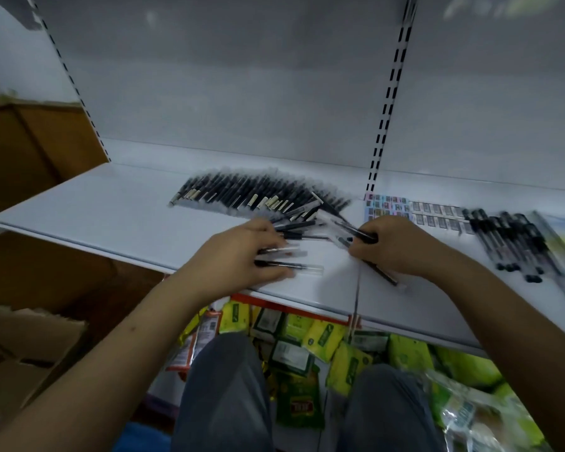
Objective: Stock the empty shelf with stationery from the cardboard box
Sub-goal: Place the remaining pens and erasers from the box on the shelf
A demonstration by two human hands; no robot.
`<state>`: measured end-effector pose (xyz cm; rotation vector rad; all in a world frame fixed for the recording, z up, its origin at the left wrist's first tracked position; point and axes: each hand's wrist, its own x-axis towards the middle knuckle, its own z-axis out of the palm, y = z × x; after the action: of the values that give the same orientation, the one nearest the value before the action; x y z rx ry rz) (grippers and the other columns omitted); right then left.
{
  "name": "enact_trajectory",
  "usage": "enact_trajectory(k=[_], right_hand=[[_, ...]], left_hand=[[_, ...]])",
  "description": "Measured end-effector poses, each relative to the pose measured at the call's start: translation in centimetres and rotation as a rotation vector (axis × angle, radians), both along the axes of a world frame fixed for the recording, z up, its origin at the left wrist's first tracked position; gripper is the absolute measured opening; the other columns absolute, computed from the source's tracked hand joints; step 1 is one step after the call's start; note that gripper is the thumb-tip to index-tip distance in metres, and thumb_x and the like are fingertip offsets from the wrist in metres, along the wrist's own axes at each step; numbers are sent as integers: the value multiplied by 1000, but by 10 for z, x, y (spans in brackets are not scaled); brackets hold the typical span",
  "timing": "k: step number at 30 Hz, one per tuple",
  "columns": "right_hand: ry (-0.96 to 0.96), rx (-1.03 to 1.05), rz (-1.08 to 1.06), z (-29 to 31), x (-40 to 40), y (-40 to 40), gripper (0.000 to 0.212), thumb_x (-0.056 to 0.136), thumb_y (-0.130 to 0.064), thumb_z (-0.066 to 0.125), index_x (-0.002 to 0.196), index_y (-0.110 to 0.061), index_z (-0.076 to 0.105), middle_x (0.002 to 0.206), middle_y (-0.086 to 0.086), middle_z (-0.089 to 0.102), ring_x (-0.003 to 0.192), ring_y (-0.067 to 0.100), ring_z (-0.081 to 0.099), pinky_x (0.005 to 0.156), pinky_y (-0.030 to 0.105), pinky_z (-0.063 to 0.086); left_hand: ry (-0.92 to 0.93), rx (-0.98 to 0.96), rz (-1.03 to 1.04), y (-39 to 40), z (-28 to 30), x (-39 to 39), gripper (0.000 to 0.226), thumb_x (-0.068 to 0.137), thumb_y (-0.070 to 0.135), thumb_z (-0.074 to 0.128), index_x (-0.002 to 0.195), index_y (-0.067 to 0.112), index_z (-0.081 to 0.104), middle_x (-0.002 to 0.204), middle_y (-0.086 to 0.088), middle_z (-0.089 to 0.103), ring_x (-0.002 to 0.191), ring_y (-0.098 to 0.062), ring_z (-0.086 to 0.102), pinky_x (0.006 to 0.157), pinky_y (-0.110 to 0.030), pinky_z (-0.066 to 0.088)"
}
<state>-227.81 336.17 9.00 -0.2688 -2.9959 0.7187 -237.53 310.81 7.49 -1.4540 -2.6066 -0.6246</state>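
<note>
Left hand [242,256] flat, fingers straight, pressed on loose pens [287,265] at shelf [95,220] front. Right hand [395,246] at 3 o'clock of it, fingers curled round pen bunch [356,234]. Pen row [261,192] fanned at 12. Cardboard box [30,347] at 8.

Pretty dim, flat light with a cool grey cast, brightest at the upper left of the frame. Motion blur smears everything, worst mid-frame and lower right. Wide-angle lens bends the edges noticeably.
</note>
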Motion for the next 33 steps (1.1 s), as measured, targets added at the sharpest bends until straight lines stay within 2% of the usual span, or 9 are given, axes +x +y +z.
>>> enact_trajectory(k=[3,5,8,13,15,19,23,28,33], right_hand=[[93,-115,-98,3,1,1,35,96,-28,50,72,-4,57,61,6,48,52,18,42,51,26,32],[164,-355,-164,4,2,5,33,98,-26,46,71,-9,53,54,-2,48,48,16,40,48,24,32],[261,-532,-167,6,8,16,39,100,-37,48,68,-14,47,51,-4,47,47,16,43,49,26,38],[328,-469,-114,15,8,16,32,102,-28,46,81,-8,60,60,-1,62,52,17,58,57,30,48],[317,-307,-44,14,1,8,26,101,-31,48,88,-12,60,61,-2,56,50,12,49,54,24,40],[333,67,123,4,-16,-10,29,95,-35,59,71,-20,53,57,-5,48,52,8,46,52,23,34],[375,56,83,-4,-33,-16,23,93,-32,62,73,-22,57,58,-7,50,54,9,48,54,27,37],[446,63,-182,-1,-56,-6,26,90,-26,61,74,-6,60,63,6,55,56,18,46,56,30,40],[275,68,-180,-1,-71,3,28,84,-31,69,66,-17,53,62,-2,50,60,16,51,55,29,38]], left_hand=[[41,-68,-64,21,-6,4,33,88,53,65,111,30,68,103,16,56,90,-7,57,72,-28,48],[89,-52,-65,23,-3,2,23,90,49,63,100,29,66,90,15,54,80,-6,54,61,-22,38],[-17,86,-22,15,6,-4,11,95,37,57,91,27,54,74,10,53,63,-4,48,55,-29,33],[-220,397,224,-2,19,-18,26,103,32,44,83,15,45,65,-6,46,52,-12,38,54,-33,31],[-161,377,311,-6,21,-22,36,101,41,46,72,19,43,62,-7,43,53,-18,40,54,-36,31],[-210,374,380,-14,16,-32,36,98,44,53,72,18,55,69,-17,59,62,-29,55,60,-37,43],[-211,203,329,-14,9,-38,13,95,35,61,87,27,66,73,7,63,62,-1,55,54,-21,36],[-150,158,297,-3,7,-45,13,86,34,74,90,22,70,80,2,67,69,-12,61,61,-30,49],[-92,96,287,2,1,-47,15,87,36,73,81,24,65,73,3,65,63,-6,58,53,-24,41]])
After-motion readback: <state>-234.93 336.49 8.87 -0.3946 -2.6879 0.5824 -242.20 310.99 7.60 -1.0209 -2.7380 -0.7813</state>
